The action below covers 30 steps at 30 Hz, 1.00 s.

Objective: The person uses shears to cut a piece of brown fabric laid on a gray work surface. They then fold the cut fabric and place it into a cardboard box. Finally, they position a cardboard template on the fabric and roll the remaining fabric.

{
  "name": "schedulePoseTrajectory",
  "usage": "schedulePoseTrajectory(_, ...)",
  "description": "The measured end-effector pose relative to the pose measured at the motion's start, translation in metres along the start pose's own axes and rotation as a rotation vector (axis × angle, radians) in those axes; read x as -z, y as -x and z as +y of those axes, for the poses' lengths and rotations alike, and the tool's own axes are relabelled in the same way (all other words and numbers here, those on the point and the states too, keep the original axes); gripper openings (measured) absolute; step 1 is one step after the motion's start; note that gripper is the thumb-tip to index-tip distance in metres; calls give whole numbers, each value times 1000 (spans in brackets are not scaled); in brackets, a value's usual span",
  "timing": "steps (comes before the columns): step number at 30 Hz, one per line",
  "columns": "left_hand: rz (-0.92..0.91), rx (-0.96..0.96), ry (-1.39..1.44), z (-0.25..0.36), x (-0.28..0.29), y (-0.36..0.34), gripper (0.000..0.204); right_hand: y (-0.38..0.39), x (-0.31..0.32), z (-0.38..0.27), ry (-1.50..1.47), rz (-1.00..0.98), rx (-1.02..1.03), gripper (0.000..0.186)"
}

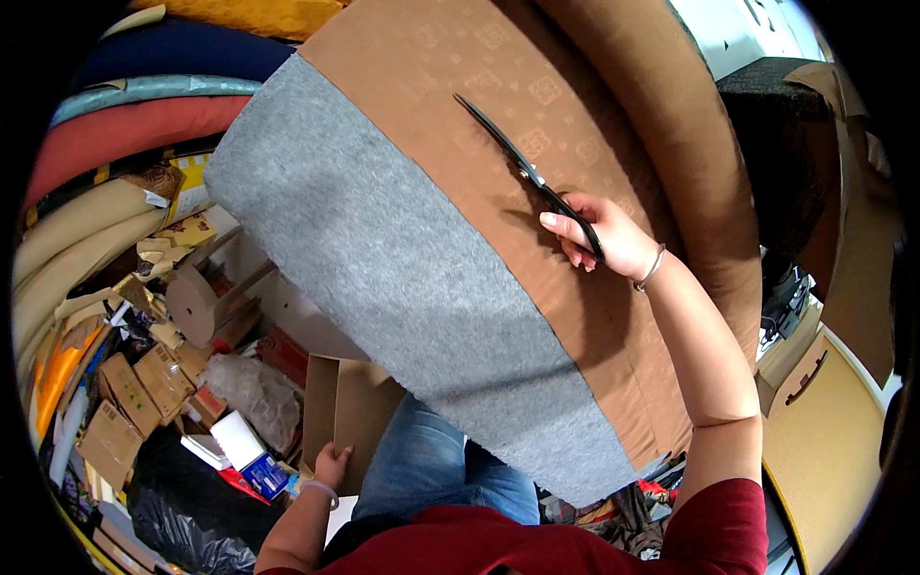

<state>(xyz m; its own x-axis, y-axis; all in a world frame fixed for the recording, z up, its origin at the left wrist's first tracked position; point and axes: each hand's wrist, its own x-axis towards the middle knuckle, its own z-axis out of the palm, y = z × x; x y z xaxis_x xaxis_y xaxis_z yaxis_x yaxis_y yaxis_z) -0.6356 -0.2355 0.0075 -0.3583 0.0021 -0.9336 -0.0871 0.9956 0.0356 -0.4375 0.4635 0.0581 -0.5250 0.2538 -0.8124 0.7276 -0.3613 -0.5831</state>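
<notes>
My right hand [589,235] is closed round the handles of long black scissors [513,153], whose closed blades point up and left over a brown patterned fabric [479,48]. A broad band of grey felt [364,249] lies along the fabric's left side. Low at my left, beside my jeans-clad legs [402,470], my left hand [331,465] grips the edge of a brown cardboard piece [350,402].
A thick brown fabric roll [700,182] curves along the work surface's right. Coloured rolls [144,144] are stacked at upper left, above piled cardboard scraps [125,402], a plastic bag [249,393] and black bags [172,498]. A beige board [824,450] stands at lower right.
</notes>
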Motion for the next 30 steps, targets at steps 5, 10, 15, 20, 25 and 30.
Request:
schedulePoseTrajectory(5,-4,13,63,24,-2,11,28,-13,1,-16,-24,-34,29,47)
schedulePoseTrajectory(10,3,23,43,52,0,25,24,-19,2,-12,48,-53,43,49)
schedulePoseTrajectory(15,23,-3,-71,53,-1,27,25,-28,-2,-22,19,-47,91,52)
schedulePoseTrajectory(20,51,-17,44,30,8,33,29,-30,-6,-32,86,7,82,52)
schedulePoseTrajectory(25,93,-69,250,10,31,20,37,-38,-7,-37,25,-40,106,51)
schedulePoseTrajectory(30,61,-59,128,28,87,-29,29,-47,-13,-50,39,51,86,51)
